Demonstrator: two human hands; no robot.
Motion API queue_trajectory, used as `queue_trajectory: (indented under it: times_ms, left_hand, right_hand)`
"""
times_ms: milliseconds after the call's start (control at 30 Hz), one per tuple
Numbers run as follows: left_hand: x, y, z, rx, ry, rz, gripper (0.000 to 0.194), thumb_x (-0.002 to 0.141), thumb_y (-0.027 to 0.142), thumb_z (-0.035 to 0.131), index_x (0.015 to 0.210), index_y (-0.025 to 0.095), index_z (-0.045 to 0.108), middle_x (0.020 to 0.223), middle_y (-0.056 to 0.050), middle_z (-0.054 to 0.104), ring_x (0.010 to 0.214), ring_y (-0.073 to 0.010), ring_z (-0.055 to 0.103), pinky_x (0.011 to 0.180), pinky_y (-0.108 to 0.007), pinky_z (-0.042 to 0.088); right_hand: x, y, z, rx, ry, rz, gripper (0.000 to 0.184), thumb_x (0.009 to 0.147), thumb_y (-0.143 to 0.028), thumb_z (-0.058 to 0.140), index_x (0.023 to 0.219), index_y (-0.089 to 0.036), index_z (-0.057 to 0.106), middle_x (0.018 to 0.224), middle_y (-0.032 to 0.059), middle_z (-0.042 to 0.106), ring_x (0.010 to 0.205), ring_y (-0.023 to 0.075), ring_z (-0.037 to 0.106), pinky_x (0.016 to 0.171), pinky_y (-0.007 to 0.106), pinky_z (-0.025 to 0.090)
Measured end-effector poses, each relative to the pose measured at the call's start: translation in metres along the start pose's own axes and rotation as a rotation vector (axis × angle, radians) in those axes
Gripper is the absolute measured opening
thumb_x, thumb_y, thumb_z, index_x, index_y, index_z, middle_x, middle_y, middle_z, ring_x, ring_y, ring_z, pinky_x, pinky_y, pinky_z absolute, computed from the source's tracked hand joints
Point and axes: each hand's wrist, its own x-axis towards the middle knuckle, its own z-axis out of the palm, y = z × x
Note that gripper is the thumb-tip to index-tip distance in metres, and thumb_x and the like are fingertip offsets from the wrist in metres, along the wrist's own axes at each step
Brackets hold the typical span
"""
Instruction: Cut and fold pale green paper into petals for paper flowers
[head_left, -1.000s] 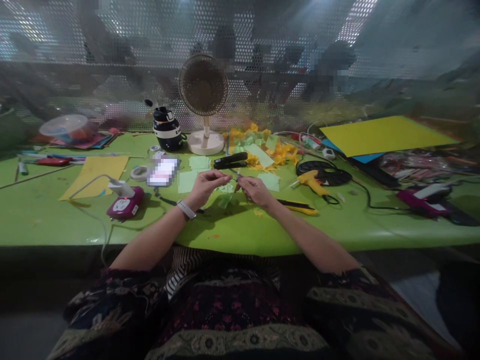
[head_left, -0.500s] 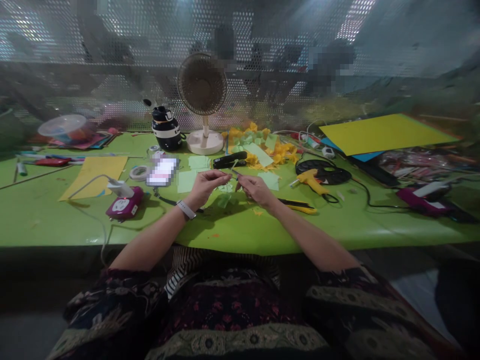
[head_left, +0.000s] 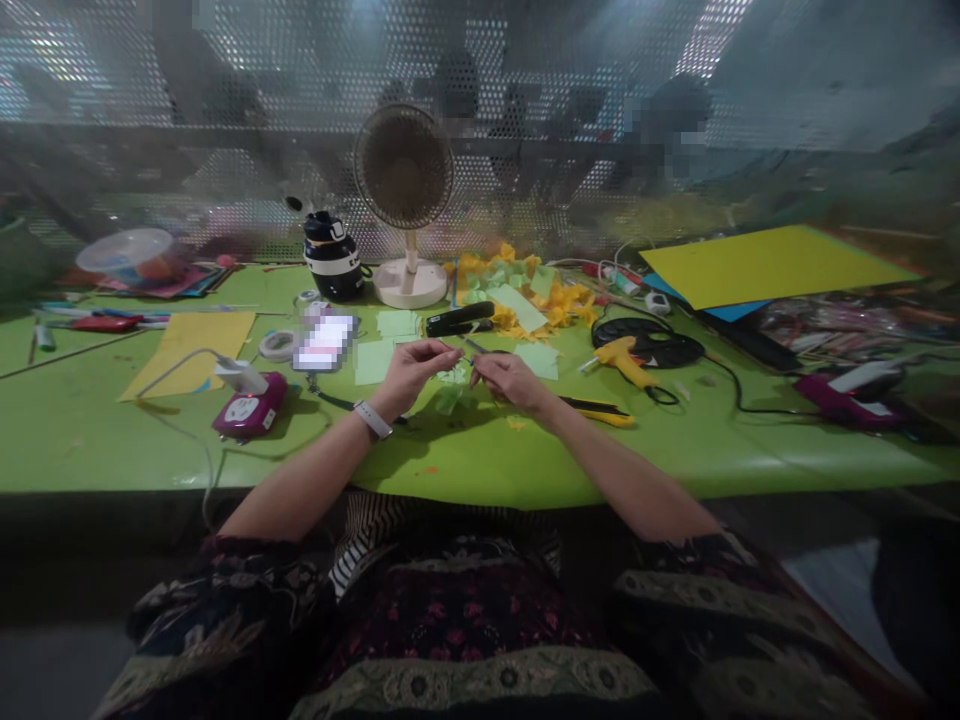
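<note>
My left hand point(head_left: 420, 372), a pale watch on its wrist, has thumb and fingers pinched together on a small piece of green paper, mostly hidden by the fingertips. Facing it, my right hand point(head_left: 510, 380) is closed around scissors point(head_left: 474, 347); their thin grey blades point at the left fingertips and the handles are hidden in the palm. Small green paper scraps point(head_left: 450, 398) lie on the table below both hands. Light green paper sheets point(head_left: 371, 362) are beside the left hand. A black stapler point(head_left: 459, 319) lies just beyond the fingertips.
Yellow and green paper pieces point(head_left: 555, 305) are heaped behind the hands. A yellow glue gun point(head_left: 626, 362) and a yellow cutter point(head_left: 611, 413) lie to the right. Left are a phone point(head_left: 325, 343), a tape roll point(head_left: 277, 345) and a purple socket box point(head_left: 251, 408). A fan point(head_left: 411, 285) and bottle point(head_left: 332, 270) stand behind.
The thin green strip that stood up above the fingertips no longer shows there. Both hands stay in nearly the same place, with a slight shift of the right fingers.
</note>
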Motion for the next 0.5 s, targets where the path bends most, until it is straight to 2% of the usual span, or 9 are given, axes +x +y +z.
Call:
queue_trajectory:
  times_ms: [233, 500]
  left_hand:
    - [0.0007, -0.0048, -0.0042, 0.001, -0.074, 0.009, 0.027, 0.066, 0.038, 0.092, 0.077, 0.018, 0.079, 0.078, -0.004, 0.074, 0.07, -0.0118, 0.065, 0.074, -0.029, 0.054]
    - [0.0002, -0.0042, -0.0008, -0.043, -0.028, -0.026, 0.031, 0.06, 0.039, 0.095, 0.074, 0.018, 0.079, 0.079, -0.004, 0.075, 0.069, -0.011, 0.063, 0.073, -0.028, 0.054]
  right_hand:
    - [-0.0009, 0.0006, -0.0025, 0.039, -0.049, 0.055, 0.05, 0.093, -0.063, 0.057, 0.073, -0.017, 0.062, 0.043, -0.0111, 0.029, 0.035, 0.0056, 0.022, 0.037, 0.022, 0.017]
    - [-0.001, -0.0023, -0.0014, 0.107, -0.092, 0.13, 0.051, 0.091, -0.065, 0.059, 0.072, -0.018, 0.061, 0.044, -0.0107, 0.03, 0.036, 0.0057, 0.022, 0.038, 0.022, 0.018]
